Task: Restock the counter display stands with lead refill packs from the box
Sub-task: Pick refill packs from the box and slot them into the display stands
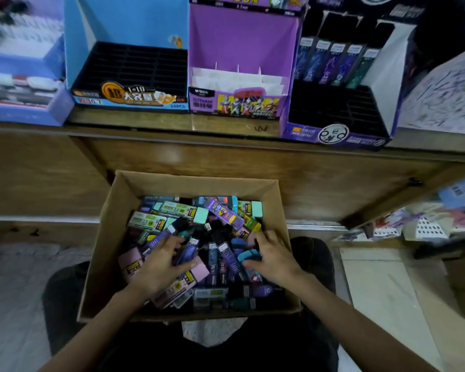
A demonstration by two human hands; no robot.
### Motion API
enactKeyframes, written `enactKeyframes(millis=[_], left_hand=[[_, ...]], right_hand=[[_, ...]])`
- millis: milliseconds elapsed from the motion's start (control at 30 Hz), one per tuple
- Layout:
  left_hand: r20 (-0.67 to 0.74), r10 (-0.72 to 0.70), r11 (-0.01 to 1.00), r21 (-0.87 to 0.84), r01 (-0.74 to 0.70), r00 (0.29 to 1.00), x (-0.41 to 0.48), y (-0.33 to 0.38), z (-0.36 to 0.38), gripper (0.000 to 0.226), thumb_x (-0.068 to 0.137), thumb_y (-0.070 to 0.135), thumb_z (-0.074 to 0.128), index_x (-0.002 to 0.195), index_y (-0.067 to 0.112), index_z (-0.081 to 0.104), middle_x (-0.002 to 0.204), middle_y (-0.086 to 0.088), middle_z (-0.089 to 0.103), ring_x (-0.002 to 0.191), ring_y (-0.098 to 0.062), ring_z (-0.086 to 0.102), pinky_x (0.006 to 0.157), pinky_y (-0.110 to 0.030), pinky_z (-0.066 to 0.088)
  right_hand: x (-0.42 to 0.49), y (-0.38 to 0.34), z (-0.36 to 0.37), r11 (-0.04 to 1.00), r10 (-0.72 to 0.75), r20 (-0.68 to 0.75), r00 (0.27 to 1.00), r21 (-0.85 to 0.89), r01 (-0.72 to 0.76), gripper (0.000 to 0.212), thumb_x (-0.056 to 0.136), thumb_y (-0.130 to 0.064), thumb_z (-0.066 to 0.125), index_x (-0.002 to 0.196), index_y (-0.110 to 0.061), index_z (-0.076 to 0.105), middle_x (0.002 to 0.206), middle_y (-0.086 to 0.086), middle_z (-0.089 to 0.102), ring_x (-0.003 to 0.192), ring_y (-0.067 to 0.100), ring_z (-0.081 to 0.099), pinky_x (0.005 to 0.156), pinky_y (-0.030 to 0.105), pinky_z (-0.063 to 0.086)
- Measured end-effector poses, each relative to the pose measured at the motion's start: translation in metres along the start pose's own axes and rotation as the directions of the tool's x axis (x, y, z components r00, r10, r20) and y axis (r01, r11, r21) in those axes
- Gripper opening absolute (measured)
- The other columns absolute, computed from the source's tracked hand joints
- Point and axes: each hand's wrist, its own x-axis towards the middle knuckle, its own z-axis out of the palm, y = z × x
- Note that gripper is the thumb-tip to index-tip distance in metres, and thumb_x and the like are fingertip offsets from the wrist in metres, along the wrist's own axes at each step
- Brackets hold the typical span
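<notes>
A brown cardboard box (106, 237) rests on my lap, heaped with several lead refill packs (220, 210) in purple, pink, mint and dark blue. My left hand (161, 267) lies fingers-spread on the left of the heap, touching dark purple packs. My right hand (273, 257) lies on the right side with fingers apart, over blue packs. Neither hand clearly grips a pack. On the counter above stand three display stands: a blue one (129, 73) with bare black slots, a purple one (239, 100) with white dividers, and a dark one (336, 116) holding several upright packs at its back.
The wooden counter front (333, 178) rises just beyond the box. Another lilac display (24, 84) with goods sits at far left. A patterned white box (446, 98) stands at the far right, and cluttered stock (427, 224) lies on a lower shelf to the right.
</notes>
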Motion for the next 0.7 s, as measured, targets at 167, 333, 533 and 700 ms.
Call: enactKeyframes(millis=[167, 333, 533, 700], left_hand=[[0.015, -0.026, 0.990, 0.140, 0.024, 1.000, 0.006, -0.001, 0.015, 0.059, 0.075, 0.046, 0.072, 0.119, 0.012, 0.052, 0.113, -0.009, 0.056, 0.105, -0.029, 0.053, 0.082, -0.033, 0.044], [-0.007, -0.087, 0.996, -0.003, 0.087, 0.996, 0.007, -0.004, 0.017, 0.067, 0.076, 0.035, 0.076, 0.129, 0.008, 0.046, 0.121, -0.009, 0.060, 0.108, -0.028, 0.057, 0.085, -0.032, 0.045], [0.029, -0.091, 0.992, -0.083, 0.093, 0.995, 0.008, -0.006, 0.007, 0.035, 0.079, 0.024, 0.074, 0.105, 0.006, 0.059, 0.081, 0.000, 0.060, 0.068, -0.011, 0.055, 0.058, -0.015, 0.042], [0.039, -0.016, 0.993, -0.114, 0.020, 0.999, 0.005, -0.003, 0.003, 0.020, 0.084, 0.021, 0.069, 0.076, 0.021, 0.051, 0.064, 0.001, 0.053, 0.055, -0.009, 0.049, 0.046, -0.013, 0.034]], right_hand=[[0.003, -0.001, 0.016, 0.976, 0.134, -0.068, 0.989, 0.182, -0.120, 0.068, 0.077, -0.030, 0.074, 0.132, -0.013, 0.038, 0.130, 0.009, 0.042, 0.122, 0.025, 0.042, 0.098, 0.031, 0.035], [-0.001, 0.007, 0.021, 0.975, 0.026, -0.092, 0.995, 0.223, -0.005, 0.057, 0.078, -0.016, 0.072, 0.128, -0.016, 0.045, 0.127, 0.007, 0.051, 0.118, 0.025, 0.042, 0.097, 0.032, 0.036], [-0.007, 0.011, 0.026, 0.978, -0.140, -0.170, 0.975, 0.131, 0.163, 0.049, 0.080, -0.018, 0.070, 0.124, -0.019, 0.049, 0.127, 0.000, 0.052, 0.117, 0.020, 0.037, 0.095, 0.022, 0.027], [-0.010, 0.012, 0.026, 0.972, -0.199, -0.181, 0.963, 0.086, 0.217, 0.046, 0.082, -0.018, 0.069, 0.123, -0.018, 0.049, 0.129, -0.001, 0.050, 0.118, 0.017, 0.038, 0.097, 0.024, 0.030]])
